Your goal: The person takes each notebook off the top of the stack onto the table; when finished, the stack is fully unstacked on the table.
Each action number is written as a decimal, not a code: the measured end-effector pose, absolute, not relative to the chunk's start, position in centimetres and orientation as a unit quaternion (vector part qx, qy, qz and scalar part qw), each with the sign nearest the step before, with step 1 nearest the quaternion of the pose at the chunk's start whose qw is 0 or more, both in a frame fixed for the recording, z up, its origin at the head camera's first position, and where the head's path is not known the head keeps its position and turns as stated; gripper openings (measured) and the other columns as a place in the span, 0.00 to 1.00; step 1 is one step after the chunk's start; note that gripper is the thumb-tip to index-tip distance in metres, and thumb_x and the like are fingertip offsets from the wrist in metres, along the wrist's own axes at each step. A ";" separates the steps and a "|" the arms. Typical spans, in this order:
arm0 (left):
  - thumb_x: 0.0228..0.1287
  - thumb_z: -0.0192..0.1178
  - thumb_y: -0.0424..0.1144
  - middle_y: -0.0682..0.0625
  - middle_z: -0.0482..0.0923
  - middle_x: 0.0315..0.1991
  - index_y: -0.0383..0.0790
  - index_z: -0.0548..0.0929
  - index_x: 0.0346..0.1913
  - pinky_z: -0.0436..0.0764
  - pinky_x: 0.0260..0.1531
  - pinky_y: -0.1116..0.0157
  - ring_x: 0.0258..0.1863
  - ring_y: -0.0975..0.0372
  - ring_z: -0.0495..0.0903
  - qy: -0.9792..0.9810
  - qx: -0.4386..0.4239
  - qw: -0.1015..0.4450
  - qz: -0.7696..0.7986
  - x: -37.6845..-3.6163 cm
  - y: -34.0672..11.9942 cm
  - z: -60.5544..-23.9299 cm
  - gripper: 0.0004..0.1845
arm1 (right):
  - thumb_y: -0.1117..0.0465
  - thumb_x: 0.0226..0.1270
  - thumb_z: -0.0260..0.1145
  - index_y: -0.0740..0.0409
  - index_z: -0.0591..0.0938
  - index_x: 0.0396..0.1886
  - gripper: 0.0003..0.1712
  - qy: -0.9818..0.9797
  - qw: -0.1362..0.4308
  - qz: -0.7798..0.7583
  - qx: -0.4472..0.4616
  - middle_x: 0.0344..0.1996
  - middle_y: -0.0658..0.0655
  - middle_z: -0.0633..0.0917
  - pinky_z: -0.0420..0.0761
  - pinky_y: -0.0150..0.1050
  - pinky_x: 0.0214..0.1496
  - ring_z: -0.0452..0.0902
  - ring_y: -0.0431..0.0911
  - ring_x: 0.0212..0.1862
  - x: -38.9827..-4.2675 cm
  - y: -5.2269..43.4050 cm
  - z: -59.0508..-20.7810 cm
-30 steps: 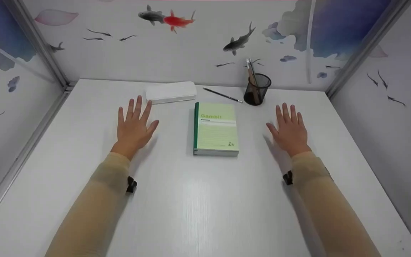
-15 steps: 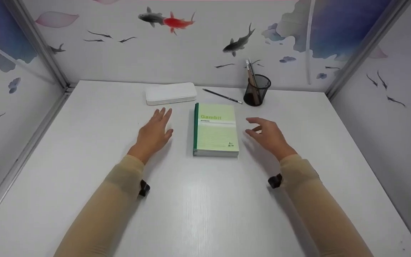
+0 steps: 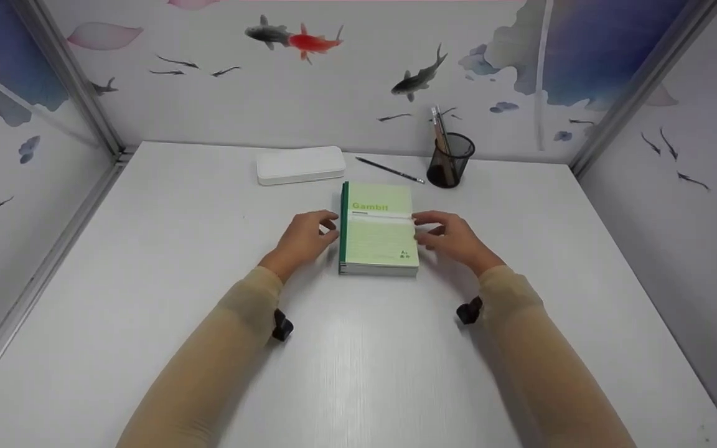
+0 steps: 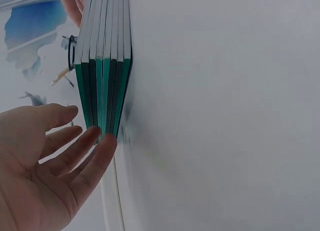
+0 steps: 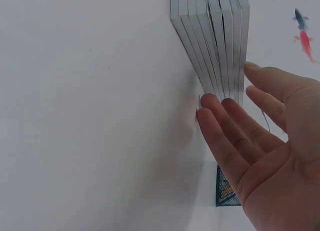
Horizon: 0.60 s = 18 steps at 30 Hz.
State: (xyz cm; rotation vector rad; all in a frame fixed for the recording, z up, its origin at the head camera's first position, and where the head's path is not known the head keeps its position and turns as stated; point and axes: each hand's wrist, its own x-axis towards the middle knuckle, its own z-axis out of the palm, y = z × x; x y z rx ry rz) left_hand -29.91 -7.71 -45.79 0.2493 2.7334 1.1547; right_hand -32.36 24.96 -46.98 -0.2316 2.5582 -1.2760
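A stack of several notebooks [image 3: 380, 242] lies flat on the white table [image 3: 346, 361], its light green cover marked "Gambit". On its left, my left hand [image 3: 301, 239] is beside the green spines [image 4: 102, 88]; in the left wrist view the fingertips come very near them, and contact is hard to tell. My right hand [image 3: 455, 239] is at the opposite long side, fingers slightly bent. In the right wrist view its fingertips [image 5: 207, 113] meet or nearly meet the white page edges [image 5: 215, 46]. Neither hand grips the stack.
Behind the stack lie a white case [image 3: 300, 166] and a dark pencil [image 3: 389, 170]. A black mesh pen cup [image 3: 449, 163] with pencils stands at the back right. Walls printed with fish [image 3: 421, 81] enclose the back and both sides.
Both hands have come inward from flat, spread positions on the table to the two sides of the notebook stack, their fingers bending. The stack stays in place.
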 end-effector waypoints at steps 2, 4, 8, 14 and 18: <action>0.75 0.61 0.43 0.48 0.81 0.58 0.41 0.75 0.72 0.84 0.53 0.60 0.51 0.58 0.83 0.905 0.077 0.095 0.408 -30.1 -7.4 -45.8 0.26 | 0.55 0.72 0.68 0.45 0.77 0.71 0.28 0.880 0.142 -0.447 -0.078 0.68 0.53 0.78 0.87 0.41 0.50 0.81 0.52 0.58 -32.3 25.0 -47.0; 0.74 0.62 0.45 0.48 0.81 0.56 0.40 0.73 0.72 0.85 0.47 0.62 0.47 0.58 0.84 0.896 0.073 0.109 0.425 -30.3 -7.2 -45.8 0.28 | 0.55 0.73 0.68 0.44 0.77 0.71 0.28 0.878 0.149 -0.448 -0.077 0.68 0.52 0.78 0.86 0.40 0.46 0.82 0.51 0.55 -32.2 25.0 -46.9; 0.71 0.66 0.45 0.48 0.81 0.54 0.40 0.73 0.72 0.85 0.40 0.65 0.42 0.59 0.85 0.883 0.067 0.126 0.447 -30.5 -7.1 -45.8 0.30 | 0.54 0.72 0.69 0.43 0.77 0.71 0.29 0.875 0.153 -0.450 -0.087 0.67 0.52 0.79 0.85 0.39 0.39 0.84 0.51 0.48 -32.1 24.9 -46.8; 0.67 0.70 0.42 0.47 0.81 0.53 0.41 0.75 0.69 0.87 0.41 0.63 0.42 0.58 0.87 0.864 0.055 0.141 0.481 -31.0 -7.2 -46.0 0.30 | 0.54 0.70 0.71 0.44 0.78 0.70 0.29 0.876 0.155 -0.448 -0.091 0.67 0.52 0.79 0.85 0.38 0.39 0.84 0.51 0.48 -32.2 24.8 -46.7; 0.66 0.71 0.41 0.46 0.80 0.55 0.40 0.75 0.69 0.88 0.43 0.62 0.44 0.57 0.88 0.850 0.039 0.156 0.502 -31.3 -7.3 -46.2 0.30 | 0.52 0.70 0.71 0.43 0.77 0.71 0.30 0.880 0.155 -0.440 -0.088 0.67 0.51 0.79 0.85 0.39 0.41 0.83 0.51 0.48 -32.2 24.8 -46.6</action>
